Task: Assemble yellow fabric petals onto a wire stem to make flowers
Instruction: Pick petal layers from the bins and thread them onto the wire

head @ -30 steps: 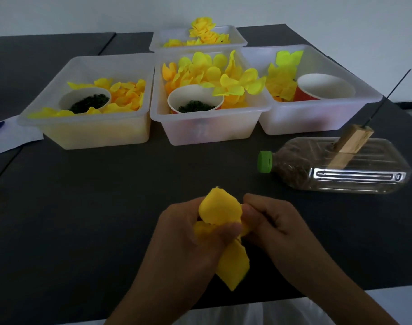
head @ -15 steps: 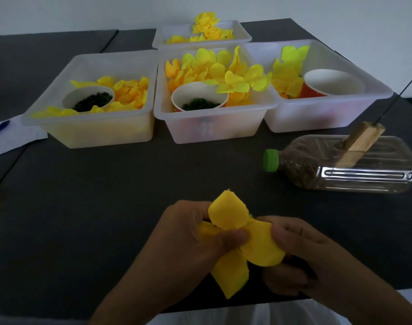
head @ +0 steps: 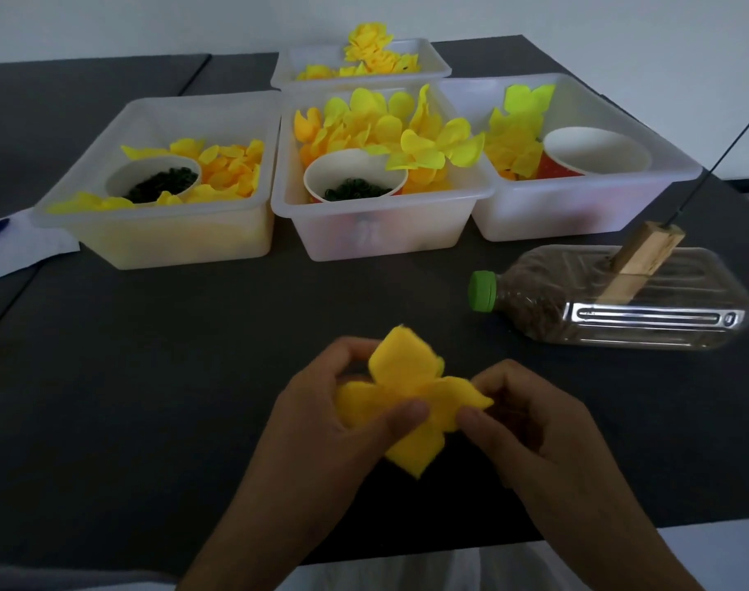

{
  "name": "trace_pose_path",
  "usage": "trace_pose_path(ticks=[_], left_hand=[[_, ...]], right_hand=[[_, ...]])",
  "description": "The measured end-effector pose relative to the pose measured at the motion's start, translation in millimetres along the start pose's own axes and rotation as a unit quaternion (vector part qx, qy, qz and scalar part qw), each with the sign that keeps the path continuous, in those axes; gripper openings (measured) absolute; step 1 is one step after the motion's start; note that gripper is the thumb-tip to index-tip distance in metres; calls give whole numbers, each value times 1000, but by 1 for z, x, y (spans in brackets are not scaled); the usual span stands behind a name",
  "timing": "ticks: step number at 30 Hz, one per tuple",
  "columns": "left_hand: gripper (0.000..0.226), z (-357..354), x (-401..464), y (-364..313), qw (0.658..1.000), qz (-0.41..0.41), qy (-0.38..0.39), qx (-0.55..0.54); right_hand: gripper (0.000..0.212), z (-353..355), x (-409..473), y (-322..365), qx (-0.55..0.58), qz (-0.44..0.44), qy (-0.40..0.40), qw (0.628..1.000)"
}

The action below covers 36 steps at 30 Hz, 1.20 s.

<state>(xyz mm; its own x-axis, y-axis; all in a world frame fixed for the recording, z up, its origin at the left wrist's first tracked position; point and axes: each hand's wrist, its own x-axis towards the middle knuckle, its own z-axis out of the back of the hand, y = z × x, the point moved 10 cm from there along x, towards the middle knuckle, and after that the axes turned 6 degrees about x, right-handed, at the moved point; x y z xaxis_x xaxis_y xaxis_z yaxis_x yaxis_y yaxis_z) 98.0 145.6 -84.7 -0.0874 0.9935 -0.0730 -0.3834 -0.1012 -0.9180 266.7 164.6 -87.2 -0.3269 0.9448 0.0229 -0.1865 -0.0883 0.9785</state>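
The picture is dim and a little soft. The dark table [head: 151, 398] takes most light, while the far wall [head: 577, 19] is pale. Straight edges bend near the borders.

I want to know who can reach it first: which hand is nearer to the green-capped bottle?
Right. The right hand is below and left of the bottle, apart from it. The left hand is farther left, beyond the yellow petal piece.

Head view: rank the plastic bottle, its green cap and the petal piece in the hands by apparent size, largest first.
1. Plastic bottle
2. Petal piece, though it sits nearer the camera
3. Green cap
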Motion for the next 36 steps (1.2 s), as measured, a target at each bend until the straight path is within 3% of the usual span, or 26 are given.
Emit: trace_pose_path(ticks=[3,7,10,13,15,18,21,24,27,30,32,36], left_hand=[[52,-13,-4,13,979,41,-3,-198],[58,-29,-8,37,926,98,-67,-358],[46,-23,-13,41,947,93,-111,-285],[40,-20,-15,22,988,33,-96,-113],[43,-27,-14,17,995,25,-56,-73],[50,-30,-13,15,992,33,-22,-121],[45,-37,-14,22,974,77,-6,-211],[33,-37,-16,21,979,63,-28,-194],[27,-31,-15,23,985,52,-37,-161],[31,-35,-15,24,984,62,7,-165],[40,-37,-18,24,986,71,15,-151],[45,-21,-24,11,995,50,-64,-64]], right_hand=[[17,6,-1,-6,114,-41,-54,991],[32,-19,-6,-16,189,-92,-9,978],[35,-27,-10,-26,70,-134,36,988],[40,5,-3,-17,-126,-74,-39,988],[39,10,5,-2,-178,-25,-21,983],[31,-2,14,4,-99,-18,65,993],[27,-6,14,4,-6,-17,63,998],[37,-9,12,0,3,-8,56,998],[34,-23,9,-2,48,-14,148,988],[31,-29,2,0,135,-18,209,968],[37,-22,4,-2,129,-6,168,977],[47,-3,10,-1,-32,45,34,998]])
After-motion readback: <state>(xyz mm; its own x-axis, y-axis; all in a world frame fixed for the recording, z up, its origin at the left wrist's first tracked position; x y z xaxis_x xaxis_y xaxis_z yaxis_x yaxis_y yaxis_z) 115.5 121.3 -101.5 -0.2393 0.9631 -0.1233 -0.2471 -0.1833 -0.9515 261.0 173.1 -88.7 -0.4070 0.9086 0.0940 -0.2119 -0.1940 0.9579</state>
